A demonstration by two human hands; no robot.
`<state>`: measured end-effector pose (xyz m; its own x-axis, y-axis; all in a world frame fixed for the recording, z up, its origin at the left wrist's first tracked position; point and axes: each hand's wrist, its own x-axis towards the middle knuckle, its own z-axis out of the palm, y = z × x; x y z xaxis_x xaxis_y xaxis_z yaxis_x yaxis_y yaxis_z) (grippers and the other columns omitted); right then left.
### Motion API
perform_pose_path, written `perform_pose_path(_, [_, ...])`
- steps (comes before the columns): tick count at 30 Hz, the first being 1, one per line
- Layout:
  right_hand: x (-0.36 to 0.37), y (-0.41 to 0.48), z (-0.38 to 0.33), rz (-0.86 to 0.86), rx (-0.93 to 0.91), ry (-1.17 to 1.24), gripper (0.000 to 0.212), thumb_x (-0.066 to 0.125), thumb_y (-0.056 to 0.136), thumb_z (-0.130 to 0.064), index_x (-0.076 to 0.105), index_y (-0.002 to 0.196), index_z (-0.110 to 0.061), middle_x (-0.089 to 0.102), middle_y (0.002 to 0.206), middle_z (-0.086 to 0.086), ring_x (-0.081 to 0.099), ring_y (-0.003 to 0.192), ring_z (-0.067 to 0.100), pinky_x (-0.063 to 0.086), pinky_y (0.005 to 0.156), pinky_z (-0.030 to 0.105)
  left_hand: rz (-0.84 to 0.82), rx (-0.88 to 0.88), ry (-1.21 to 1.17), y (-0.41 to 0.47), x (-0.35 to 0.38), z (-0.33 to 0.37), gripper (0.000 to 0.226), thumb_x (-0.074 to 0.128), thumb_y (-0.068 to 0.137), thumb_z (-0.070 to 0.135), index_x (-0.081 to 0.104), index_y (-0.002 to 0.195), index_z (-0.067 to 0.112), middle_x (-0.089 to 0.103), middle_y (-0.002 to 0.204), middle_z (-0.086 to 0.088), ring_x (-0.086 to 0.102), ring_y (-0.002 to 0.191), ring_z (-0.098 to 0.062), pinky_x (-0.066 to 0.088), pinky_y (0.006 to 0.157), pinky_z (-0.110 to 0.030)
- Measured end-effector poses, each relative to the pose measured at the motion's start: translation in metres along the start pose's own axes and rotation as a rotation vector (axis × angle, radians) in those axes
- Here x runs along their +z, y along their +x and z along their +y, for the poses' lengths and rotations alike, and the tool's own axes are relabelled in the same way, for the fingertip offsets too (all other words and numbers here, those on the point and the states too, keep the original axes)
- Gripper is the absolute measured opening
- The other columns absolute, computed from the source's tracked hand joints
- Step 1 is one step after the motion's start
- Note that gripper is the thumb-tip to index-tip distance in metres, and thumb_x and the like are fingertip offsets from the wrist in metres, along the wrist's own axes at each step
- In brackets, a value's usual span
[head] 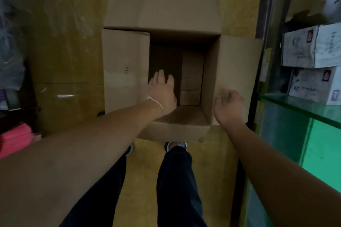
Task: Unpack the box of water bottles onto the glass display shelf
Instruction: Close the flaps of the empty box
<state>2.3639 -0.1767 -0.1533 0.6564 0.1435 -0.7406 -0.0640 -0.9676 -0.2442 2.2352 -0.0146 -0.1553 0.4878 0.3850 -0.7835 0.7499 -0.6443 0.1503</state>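
Person is standing over an open cardboard box (210, 79) on the yellow floor (70, 61), both arms stretching down toward it.
Left hand (162, 92), with a thin bracelet (156, 104) at the wrist, is hovering over the box mouth, fingers straight and spread, gripping nothing. Right hand (228, 105) is hanging just beside the box's right flap; it is blurred, fingers loosely curled and holding nothing. Box is sitting just ahead of the person's shoes (177, 145), its flaps folding outward. Inside, a smaller brown cardboard piece (191, 77) is lying against the right wall. Glass shelf (295, 105), green-edged, is running along the right, near the box, and is carrying white printed cartons (311, 48) stacked two high.
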Motion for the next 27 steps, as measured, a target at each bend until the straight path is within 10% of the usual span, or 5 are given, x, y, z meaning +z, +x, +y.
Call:
perform_pose_path(12, [-0.028,0.051,0.039,-0.083,0.152,0.158,0.141,0.065,0.044,-0.092,0.02,0.157,-0.02,0.032,0.159,0.007,0.033,0.145,0.031,0.034,0.115,0.053,-0.034,0.243,-0.142,0.014,0.0,0.101,0.061,0.047,0.097,0.029,0.024,0.151,0.012,0.024,0.155,-0.019,0.028,0.142,-0.035,0.035,0.112,-0.045])
perform_pose_path(22, [-0.038,0.036,0.04,0.074,0.144,0.177,0.133,0.067,0.053,-0.087,0.02,0.156,-0.017,0.04,0.153,0.009,0.043,0.137,0.031,0.04,0.112,0.051,-0.139,0.286,-0.153,-0.001,-0.01,0.07,0.064,0.047,0.099,0.032,0.019,0.154,0.015,0.026,0.156,-0.014,0.037,0.137,-0.033,0.041,0.108,-0.042])
perform_pose_path(27, [-0.05,-0.011,0.015,0.235,0.196,-0.01,0.093,0.066,0.082,-0.063,0.028,0.15,-0.012,0.039,0.146,0.02,0.042,0.132,0.041,0.035,0.111,0.057,-0.151,0.297,-0.156,-0.029,-0.031,0.048,0.064,0.047,0.099,0.035,0.02,0.154,0.015,0.031,0.153,-0.014,0.041,0.134,-0.033,0.045,0.105,-0.046])
